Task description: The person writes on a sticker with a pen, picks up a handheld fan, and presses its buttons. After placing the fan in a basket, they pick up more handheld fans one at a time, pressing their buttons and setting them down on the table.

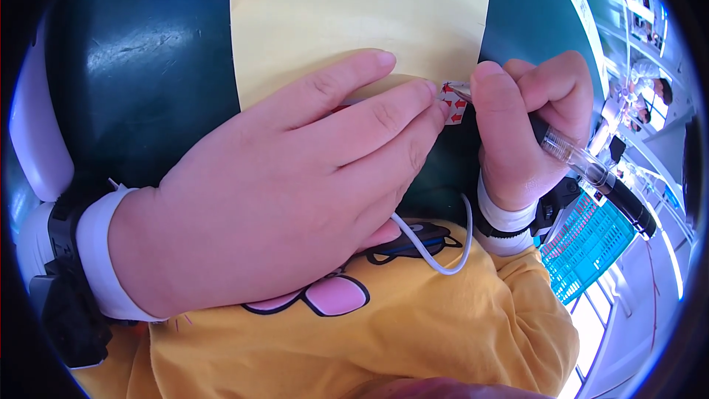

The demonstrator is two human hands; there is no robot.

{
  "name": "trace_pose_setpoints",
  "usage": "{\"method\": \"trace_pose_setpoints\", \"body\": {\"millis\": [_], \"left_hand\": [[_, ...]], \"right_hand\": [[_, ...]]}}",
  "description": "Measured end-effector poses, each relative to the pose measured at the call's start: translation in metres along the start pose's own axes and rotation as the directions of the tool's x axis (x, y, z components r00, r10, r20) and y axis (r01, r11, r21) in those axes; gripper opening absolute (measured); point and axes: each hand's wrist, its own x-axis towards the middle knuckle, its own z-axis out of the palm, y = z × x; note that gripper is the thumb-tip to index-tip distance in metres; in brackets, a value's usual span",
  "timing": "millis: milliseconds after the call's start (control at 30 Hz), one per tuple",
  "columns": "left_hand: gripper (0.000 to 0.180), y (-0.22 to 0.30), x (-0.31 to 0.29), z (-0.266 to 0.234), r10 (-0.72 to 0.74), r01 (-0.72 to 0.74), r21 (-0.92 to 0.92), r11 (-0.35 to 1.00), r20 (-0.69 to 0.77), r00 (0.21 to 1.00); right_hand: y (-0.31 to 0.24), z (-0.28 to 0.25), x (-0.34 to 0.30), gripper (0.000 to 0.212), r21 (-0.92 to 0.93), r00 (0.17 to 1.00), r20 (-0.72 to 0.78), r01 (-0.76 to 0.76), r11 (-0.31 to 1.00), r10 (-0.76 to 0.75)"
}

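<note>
Right hand: The person's right hand (pixel 509 129) pinches a slim pen with a clear-and-black barrel (pixel 588 166) between thumb and curled fingers, its metallic tip at the arrow strip.
Left hand: The left hand (pixel 288 170) lies outstretched, palm down, index finger apart from the closer-set middle and ring fingers, the thumb tip showing below.
Arrow strip: A small white piece printed with red arrows (pixel 456 112) sits between the two hands, at the left fingertips and by the sheet's lower edge; whether it is stuck down cannot be told.
Paper: A pale yellow sheet (pixel 354 15) spreads beyond the left fingers on a glossy dark green tabletop (pixel 148 66).
Wrists: White cuffs (pixel 114 258) and black strapped devices (pixel 70 251) circle both.
Lap: A thin white cord (pixel 443 271) loops over a mustard-yellow shirt with a cartoon print (pixel 458 318).
Right edge: A turquoise plastic lattice basket (pixel 591 236) shows beyond the right wrist.
</note>
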Motion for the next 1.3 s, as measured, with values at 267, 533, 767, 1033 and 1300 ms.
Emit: {"method": "trace_pose_setpoints", "body": {"millis": [267, 533, 767, 1033, 1300], "left_hand": [[0.042, 0.0, 0.008, 0.003, -0.003, 0.003, -0.013, 1.0, -0.001, 1.0], [0.041, -0.001, 0.012, 0.004, -0.006, 0.006, -0.02, 1.0, 0.001, 1.0], [0.041, -0.002, 0.011, 0.004, -0.011, 0.011, -0.024, 1.0, 0.0, 1.0], [0.04, 0.001, 0.007, 0.003, -0.01, 0.01, -0.033, 0.999, -0.005, 1.0], [0.04, 0.001, 0.005, 0.002, -0.008, 0.008, -0.039, 0.999, -0.006, 1.0]], "right_hand": [[0.003, -0.008, 0.003, 0.031, 0.005, 1.0, 0.007, -0.009, 1.0, 0.009], [0.004, -0.008, 0.004, 0.031, 0.009, 1.0, -0.003, -0.028, 1.0, 0.028], [0.004, -0.013, 0.006, 0.031, -0.061, 0.997, 0.074, 0.01, 0.998, -0.006], [0.004, -0.005, 0.004, 0.029, 0.058, 0.999, -0.047, -0.025, 0.998, 0.028], [0.006, -0.016, 0.004, 0.028, -0.086, 0.991, 0.109, 0.086, 0.993, -0.077]]}}
